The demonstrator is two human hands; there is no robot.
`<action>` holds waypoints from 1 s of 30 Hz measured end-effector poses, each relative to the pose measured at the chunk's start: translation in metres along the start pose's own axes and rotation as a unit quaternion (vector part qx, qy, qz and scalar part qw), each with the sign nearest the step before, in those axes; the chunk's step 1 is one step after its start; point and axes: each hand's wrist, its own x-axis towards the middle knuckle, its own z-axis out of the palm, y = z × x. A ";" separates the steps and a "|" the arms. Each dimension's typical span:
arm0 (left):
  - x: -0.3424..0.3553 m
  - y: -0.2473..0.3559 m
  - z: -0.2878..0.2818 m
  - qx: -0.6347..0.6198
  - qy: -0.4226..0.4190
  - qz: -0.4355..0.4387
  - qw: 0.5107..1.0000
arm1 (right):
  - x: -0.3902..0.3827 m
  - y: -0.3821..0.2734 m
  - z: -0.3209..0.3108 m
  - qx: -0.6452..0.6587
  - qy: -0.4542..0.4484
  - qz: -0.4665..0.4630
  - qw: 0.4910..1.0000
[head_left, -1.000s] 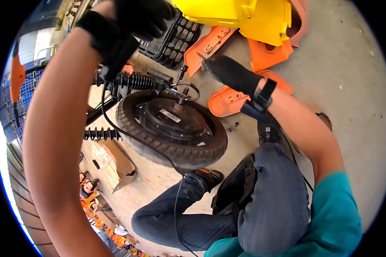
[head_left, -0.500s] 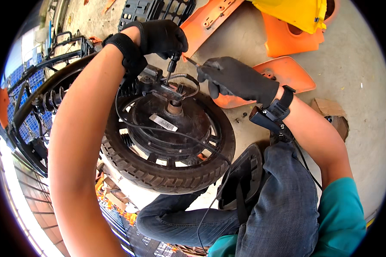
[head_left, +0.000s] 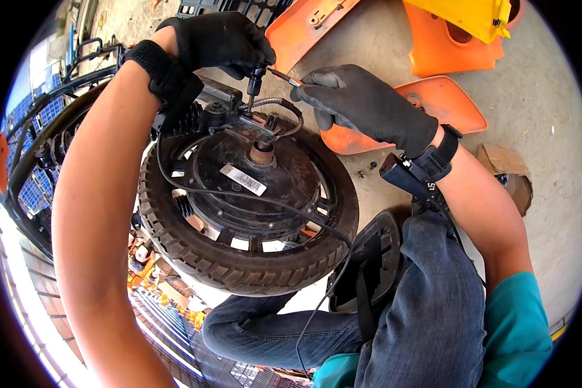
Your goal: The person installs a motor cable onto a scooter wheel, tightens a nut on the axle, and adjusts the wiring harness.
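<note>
My left hand (head_left: 223,42), in a black glove, is closed round the top of a black-handled screwdriver (head_left: 255,83). Its shaft points down at the metal bracket (head_left: 255,126) beside the axle of a black wheel (head_left: 239,275). My right hand (head_left: 365,107), in a dark grey glove, pinches a slim rod-like tool (head_left: 286,77) with an orange part near the fingers. The rod's dark tip reaches the upper end of the screwdriver, close to my left fingers; whether they touch I cannot tell. The wheel lies on its side, a cable (head_left: 265,199) running across its hub.
Orange body panels (head_left: 443,107) and a yellow panel (head_left: 465,16) lie on the concrete beyond my right hand. A torn cardboard box (head_left: 507,171) sits at right. The black vehicle frame (head_left: 29,155) stands at left. A black plastic shell (head_left: 375,258) rests by my knee.
In the view, both hands and their tools now appear a little higher, and the wheel has shifted slightly left. More of the right hand's tool shows between its fingers and the screwdriver.
</note>
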 end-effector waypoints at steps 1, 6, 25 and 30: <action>-0.003 0.001 0.000 -0.003 0.000 0.000 1.000 | 0.001 0.000 -0.001 -0.004 0.002 -0.002 1.000; -0.005 0.000 -0.003 0.003 -0.018 0.012 1.000 | 0.010 0.013 -0.001 -0.028 0.016 -0.040 0.999; -0.012 -0.004 -0.007 0.037 -0.025 0.079 0.996 | 0.037 0.044 0.004 -0.084 0.051 -0.102 0.990; -0.008 -0.004 0.000 0.006 -0.007 0.058 0.998 | 0.040 0.054 0.008 -0.117 0.103 -0.108 0.982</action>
